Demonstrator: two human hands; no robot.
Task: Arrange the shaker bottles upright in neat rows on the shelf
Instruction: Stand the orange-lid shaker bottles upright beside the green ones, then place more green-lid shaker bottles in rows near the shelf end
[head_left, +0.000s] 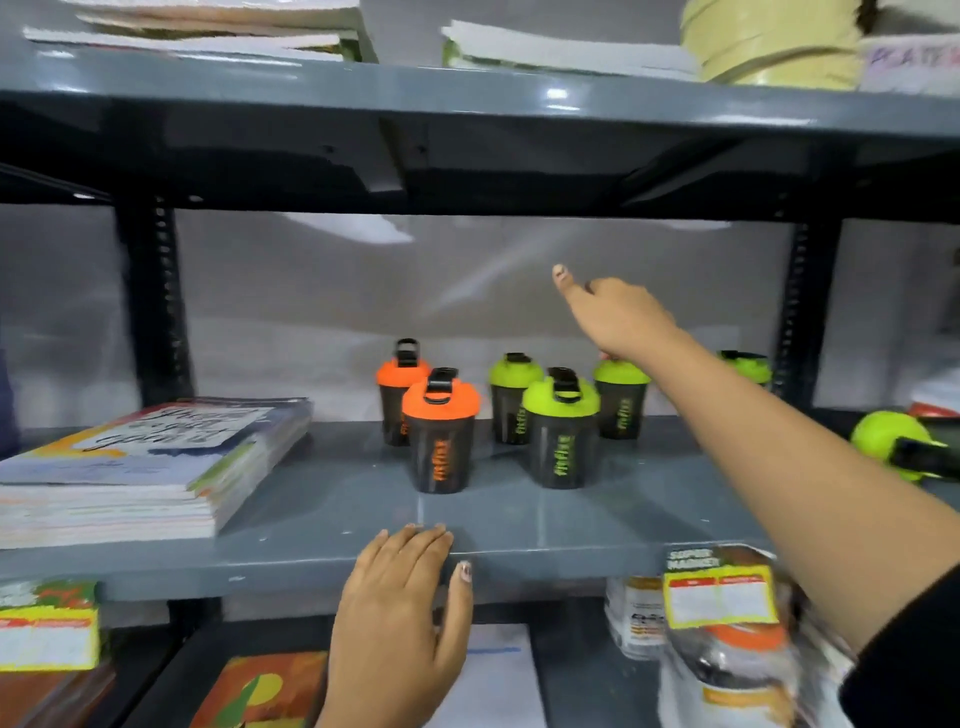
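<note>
Stack of magazines: a pile of glossy paper magazines (140, 467) lies flat at the left of the grey metal shelf (322, 535); the handwritten cover text is too blurred to read.
Left hand: your left hand (400, 618) rests flat on the shelf's front lip, fingers spread and grasping nothing — well short of any bottle.
Orange pair: two dark translucent shaker bottles with orange lids (440, 431) stand upright, one behind the other, each printed with a vertical orange "fitfixx"-like brand, not fully legible.
Green group: three dark shaker bottles with lime-green lids (561, 431) stand upright just right of the orange pair, the same brand in green.
Right hand: your right hand (618, 317) hangs over the rear green lid, thumb raised; whether the lower fingers touch the lid is hidden, so its grip cannot be told.
Tipped bottle: a lime-lidded shaker bottle lying on its side (898, 447) sits at the far right, long axis roughly across the shelf, lid toward you — your right hand is the nearer and must travel right.
Label below: a yellow tag (719, 597) reads "SUPER MARKET".
</note>
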